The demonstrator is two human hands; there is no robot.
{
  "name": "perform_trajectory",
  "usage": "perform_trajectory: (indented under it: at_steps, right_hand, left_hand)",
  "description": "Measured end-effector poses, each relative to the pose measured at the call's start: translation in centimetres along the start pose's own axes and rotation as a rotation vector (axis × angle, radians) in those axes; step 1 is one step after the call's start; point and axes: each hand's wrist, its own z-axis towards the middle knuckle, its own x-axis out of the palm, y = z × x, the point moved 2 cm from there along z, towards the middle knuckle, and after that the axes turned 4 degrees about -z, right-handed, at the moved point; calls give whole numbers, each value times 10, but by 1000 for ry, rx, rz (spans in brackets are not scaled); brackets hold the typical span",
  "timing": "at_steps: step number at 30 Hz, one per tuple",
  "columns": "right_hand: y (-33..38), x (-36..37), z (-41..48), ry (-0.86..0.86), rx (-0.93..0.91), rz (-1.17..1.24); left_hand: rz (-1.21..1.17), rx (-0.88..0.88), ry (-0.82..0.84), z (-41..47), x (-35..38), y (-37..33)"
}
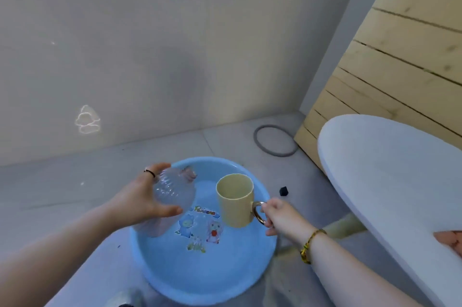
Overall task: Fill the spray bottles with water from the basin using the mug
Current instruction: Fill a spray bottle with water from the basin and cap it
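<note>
A round blue basin [250, 274] with cartoon stickers on its bottom sits on the floor and holds water. Above its left side my left hand [140, 199] grips a clear ribbed spray bottle [175, 191], tilted with its open neck pointing up and to the right. The bottle has no spray head on it. My right hand [280, 216] holds a pale yellow mug [235, 200] by its gold handle, upright over the basin's right half, a little apart from the bottle. I cannot tell whether the mug holds water.
A white round table [390, 181] stands close on the right, with a wooden slatted wall behind it. A grey ring [275, 140] and a small black object [283, 191] lie on the tiled floor beyond the basin. Another clear object [125, 298] shows at the bottom edge.
</note>
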Motion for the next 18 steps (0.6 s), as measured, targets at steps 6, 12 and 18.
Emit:
perform_trajectory:
  at_steps: [6, 12, 18]
  right_hand:
    - [-58, 44, 70, 20, 40, -163]
    - [-95, 72, 88, 4, 29, -334]
    - [-96, 98, 89, 97, -92, -537]
  left_hand:
    - [139, -27, 43, 38, 42, 58]
    - [314, -24, 33, 41, 65, 88]
    - [319, -92, 106, 35, 68, 110]
